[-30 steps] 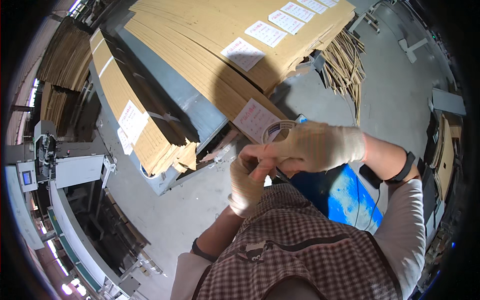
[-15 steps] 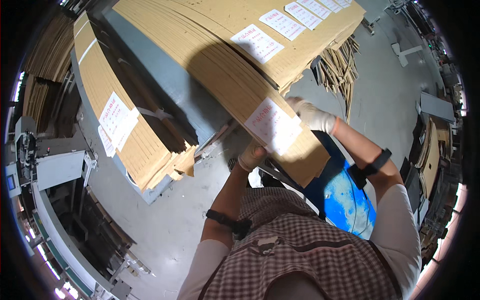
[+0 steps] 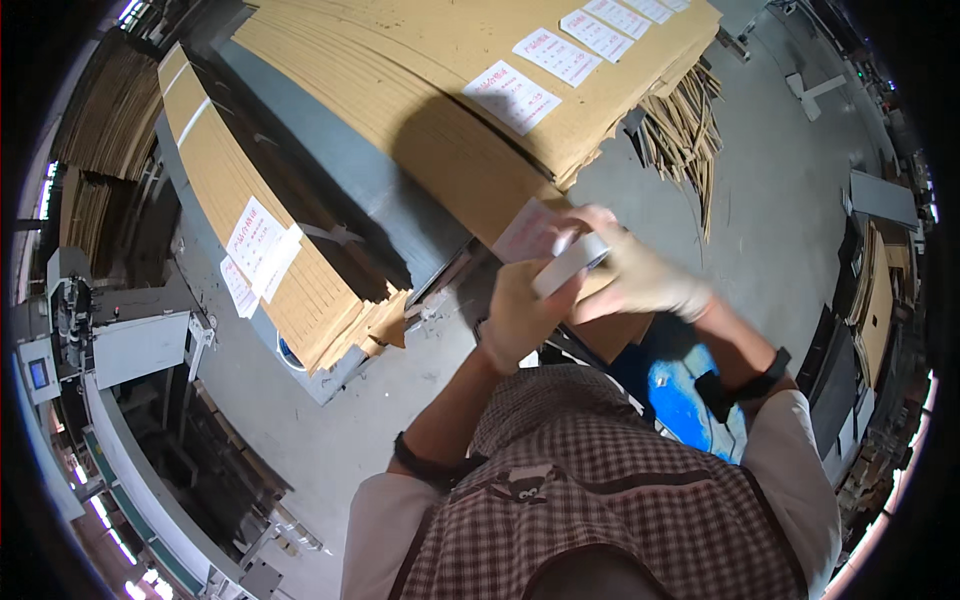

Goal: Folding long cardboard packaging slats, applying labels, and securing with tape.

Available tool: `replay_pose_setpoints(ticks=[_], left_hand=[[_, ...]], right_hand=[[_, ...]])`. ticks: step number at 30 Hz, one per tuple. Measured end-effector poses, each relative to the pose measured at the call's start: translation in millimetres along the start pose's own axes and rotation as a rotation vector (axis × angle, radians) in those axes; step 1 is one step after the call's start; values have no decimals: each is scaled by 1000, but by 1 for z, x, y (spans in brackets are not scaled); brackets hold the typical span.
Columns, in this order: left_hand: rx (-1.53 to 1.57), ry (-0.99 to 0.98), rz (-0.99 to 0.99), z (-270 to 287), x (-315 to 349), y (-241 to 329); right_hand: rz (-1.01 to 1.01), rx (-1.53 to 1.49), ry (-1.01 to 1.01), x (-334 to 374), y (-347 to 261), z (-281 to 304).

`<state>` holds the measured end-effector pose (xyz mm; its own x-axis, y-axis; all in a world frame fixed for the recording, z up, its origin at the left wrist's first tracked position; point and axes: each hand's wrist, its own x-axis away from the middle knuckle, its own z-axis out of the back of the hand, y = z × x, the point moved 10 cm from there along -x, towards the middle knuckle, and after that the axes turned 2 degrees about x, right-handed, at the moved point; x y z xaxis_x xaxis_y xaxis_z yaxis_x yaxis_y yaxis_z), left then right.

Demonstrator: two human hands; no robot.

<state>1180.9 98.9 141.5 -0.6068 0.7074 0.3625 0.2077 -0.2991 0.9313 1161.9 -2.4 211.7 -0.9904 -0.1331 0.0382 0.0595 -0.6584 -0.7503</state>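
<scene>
Head view: your tape roll (image 3: 572, 265), a pale ring seen partly edge-on, sits between your hands, over the near end of a narrow cardboard stack (image 3: 470, 180). Your left hand (image 3: 520, 308) is curled nearly closed, gripping the roll's lower-left edge. Your right hand (image 3: 648, 275) is half curled against its other side, too blurred to tell whether it pinches the roll or a loose end of tape. Just off the roll at 10 o'clock, a printed label (image 3: 524, 232) lies on the stack, partly hidden by your fingers. More paper labels (image 3: 511, 97) run toward 12 o'clock; a strapped cardboard bundle (image 3: 262, 240) lies at 9.

You seem to be at the tape-handling step; the next move calls for a firm left grip and a clear right pinch on the tape.
</scene>
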Motion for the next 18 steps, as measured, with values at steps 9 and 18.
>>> replay_pose_setpoints(ticks=[9, 18], left_hand=[[-624, 678, -766, -12, -2, 47], [98, 789, -231, 24, 13, -64]], right_hand=[[-124, 560, -237, -17, 27, 40], [-290, 416, -191, -3, 86, 7]])
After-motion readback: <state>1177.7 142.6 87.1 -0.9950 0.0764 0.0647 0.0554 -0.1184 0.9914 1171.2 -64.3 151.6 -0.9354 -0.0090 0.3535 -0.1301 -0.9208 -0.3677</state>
